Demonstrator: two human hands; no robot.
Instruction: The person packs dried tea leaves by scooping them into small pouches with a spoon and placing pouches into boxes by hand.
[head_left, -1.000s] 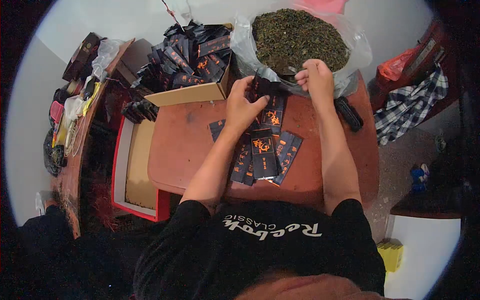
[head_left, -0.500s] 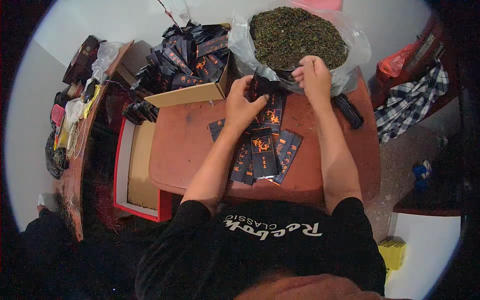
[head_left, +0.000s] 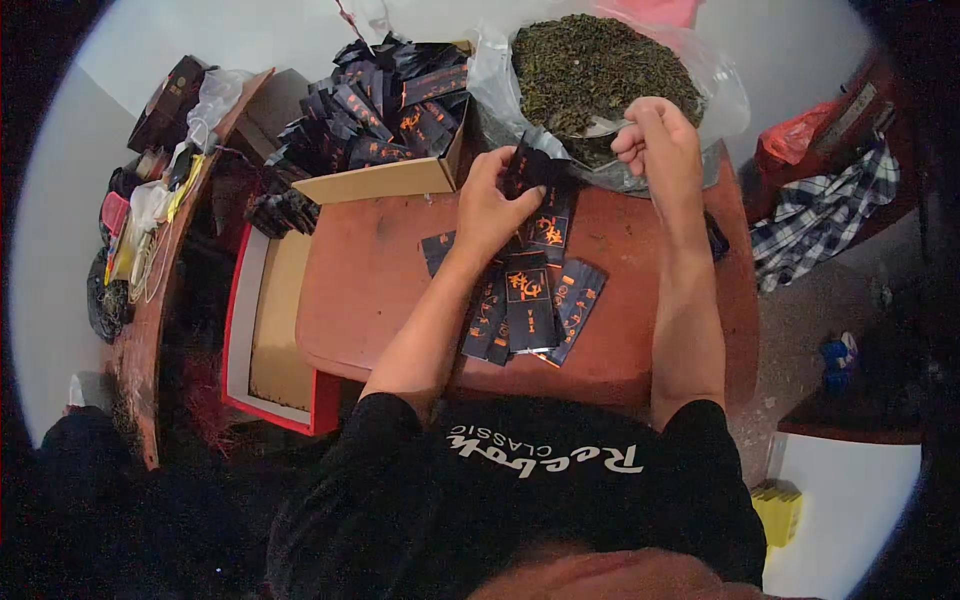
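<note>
My left hand (head_left: 497, 203) grips a black tea packet (head_left: 528, 168) between thumb and fingers, holding it upright at the near edge of the tea bag. Closed fingers of my right hand (head_left: 660, 140) hold what looks like a small metal scoop (head_left: 604, 128), mostly hidden, over the near side of the loose tea leaves (head_left: 600, 70). Those dark green leaves fill an open clear plastic bag (head_left: 490, 75). Below my left hand, several flat black packets with orange print (head_left: 530, 300) lie overlapping on the reddish table.
An open cardboard box (head_left: 385, 184) heaped with black packets (head_left: 375, 110) stands at the table's back left. Beside the reddish table (head_left: 370, 270) is a red-edged tray (head_left: 325, 400). A cluttered wooden shelf (head_left: 165, 270) is far left; a checked cloth (head_left: 825, 220) hangs at right.
My right hand has moved right and slightly up, away from the packet and over the tea leaves. My left hand still holds the packet in about the same place.
</note>
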